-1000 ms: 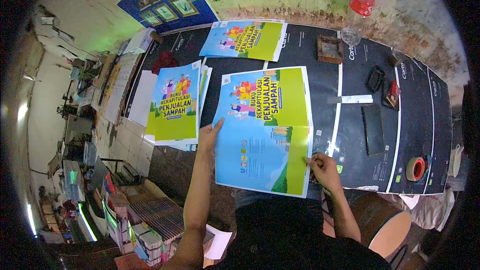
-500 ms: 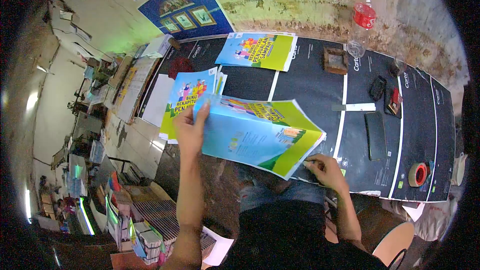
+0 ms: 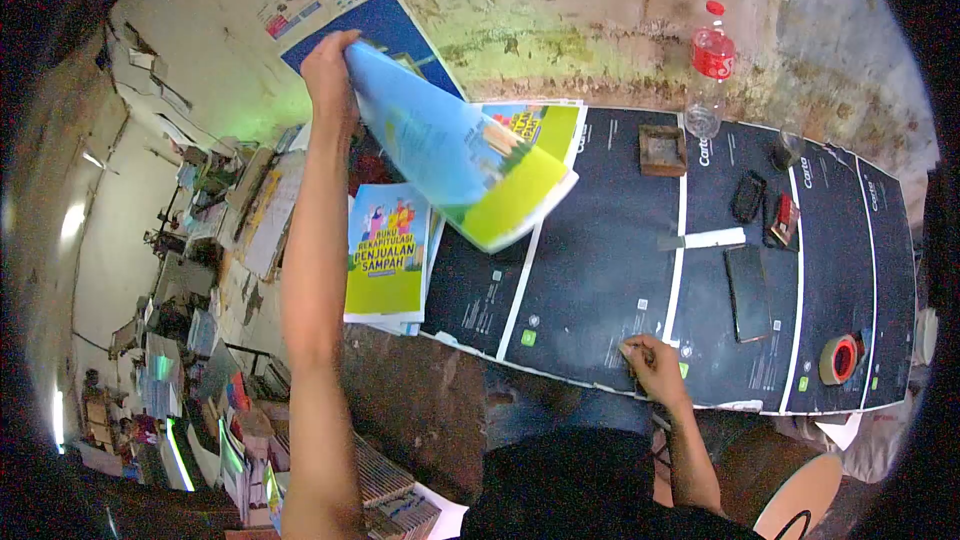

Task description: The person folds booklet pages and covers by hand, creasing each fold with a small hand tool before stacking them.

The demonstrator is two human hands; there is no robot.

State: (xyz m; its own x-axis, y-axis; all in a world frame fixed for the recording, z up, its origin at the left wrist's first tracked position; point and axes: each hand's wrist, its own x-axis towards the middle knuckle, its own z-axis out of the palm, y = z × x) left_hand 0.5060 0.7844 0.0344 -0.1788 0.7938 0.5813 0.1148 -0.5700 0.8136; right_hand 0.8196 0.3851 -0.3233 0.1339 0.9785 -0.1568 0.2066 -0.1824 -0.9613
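Note:
My left hand [image 3: 332,70] is raised at the upper left, closed on the edge of a blue and green booklet [image 3: 450,145]. The booklet hangs tilted over the table, slightly blurred, partly covering a stack of booklets [image 3: 556,132] at the back. Below it, another stack of booklets [image 3: 385,255], titled "Buku Rekapitulasi Penjualan Sampah", lies at the table's left end. My right hand [image 3: 655,370] rests by the table's front edge with its fingers curled together. Whether anything small is between them is hidden.
The black-covered table [image 3: 590,260] carries a wooden ashtray [image 3: 662,151], a plastic bottle [image 3: 708,90], a phone [image 3: 748,292], a white strip [image 3: 714,238], a cigarette pack [image 3: 785,220] and a tape roll [image 3: 840,358]. A stool [image 3: 800,500] stands at lower right.
My left hand has lifted the booklet up and away toward the back left, uncovering the left stack. My right hand is now apart from the booklet's corner, still near the front edge.

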